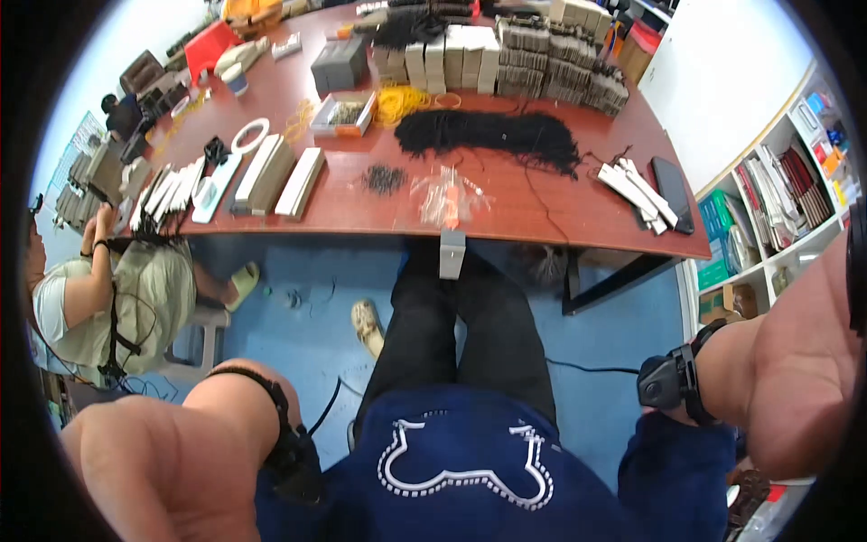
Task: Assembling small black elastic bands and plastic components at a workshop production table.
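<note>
My left hand (163,465) is raised close to the camera at the lower left, with a black strap on its wrist. My right hand (802,370) is up at the right rim, a black device (666,379) strapped to its wrist. The rim cuts off the fingers of both, and I see nothing held. Both hands are away from the red-brown table (361,203). At its near edge, in front of my lap, are a small grey box-like piece (452,255) and clear plastic bags (442,199) around an orange strip. Small dark pieces (386,179) lie in a loose pile just left.
A long bundle of black cords (488,135) lies across the table. Stacks of pale card strips (265,176) stand left; white strips (637,194) and a black phone-like slab (671,194) lie right. Another person (108,298) sits at the left. Shelves (768,208) stand right.
</note>
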Action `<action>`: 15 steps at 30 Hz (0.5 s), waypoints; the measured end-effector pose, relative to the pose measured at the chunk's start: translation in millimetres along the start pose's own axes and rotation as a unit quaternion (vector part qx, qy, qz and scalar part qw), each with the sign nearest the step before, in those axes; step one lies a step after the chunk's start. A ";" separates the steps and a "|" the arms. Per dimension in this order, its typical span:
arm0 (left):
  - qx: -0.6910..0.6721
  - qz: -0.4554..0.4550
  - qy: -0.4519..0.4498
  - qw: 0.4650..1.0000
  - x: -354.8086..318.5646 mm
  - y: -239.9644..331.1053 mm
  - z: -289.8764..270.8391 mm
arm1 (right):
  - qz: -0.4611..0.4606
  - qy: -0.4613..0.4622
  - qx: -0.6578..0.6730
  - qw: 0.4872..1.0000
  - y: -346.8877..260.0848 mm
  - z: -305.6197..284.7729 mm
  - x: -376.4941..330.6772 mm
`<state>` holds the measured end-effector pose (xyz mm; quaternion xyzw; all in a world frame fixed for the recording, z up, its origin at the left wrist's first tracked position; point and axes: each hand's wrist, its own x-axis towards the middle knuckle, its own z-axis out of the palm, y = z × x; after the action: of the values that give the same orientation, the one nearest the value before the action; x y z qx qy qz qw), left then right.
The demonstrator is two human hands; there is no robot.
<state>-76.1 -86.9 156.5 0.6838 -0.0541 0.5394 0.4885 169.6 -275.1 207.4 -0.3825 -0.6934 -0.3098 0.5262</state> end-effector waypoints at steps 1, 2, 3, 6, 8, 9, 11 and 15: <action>0.009 -0.011 0.000 1.000 5.9 -9.4 0.2 | -0.001 -0.004 -0.008 1.000 5.8 20.2 1.9; 0.017 -0.021 0.000 1.000 11.3 -17.9 -0.3 | -0.004 -0.009 -0.017 1.000 17.2 13.0 -1.2; 0.021 -0.030 0.003 0.999 13.6 -26.4 0.5 | 0.173 -0.046 -0.081 0.980 25.4 18.0 -29.0; 0.052 -0.081 0.016 0.995 -0.6 -30.9 4.5 | 0.376 -0.261 -0.263 0.849 60.7 47.2 -143.5; 0.057 -0.170 -0.113 0.977 -2.7 -66.3 2.7 | 0.481 -0.250 -0.292 0.788 62.8 48.2 -211.9; 0.039 -0.235 -0.198 0.951 -9.8 -87.6 -0.7 | 0.493 -0.214 -0.287 0.793 61.1 55.8 -218.1; -0.110 -0.433 -0.213 0.869 -35.9 -118.2 7.2 | 0.475 -0.183 -0.283 0.813 61.7 58.9 -229.6; -0.188 -0.541 -0.286 0.768 -69.5 -175.7 56.0 | 0.448 -0.088 -0.253 0.853 62.9 63.0 -231.5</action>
<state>39.2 -68.2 -2.2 0.6172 0.0870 -0.0553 0.7800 228.0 -237.6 -30.7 -0.7972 -0.3879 -0.1703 0.4302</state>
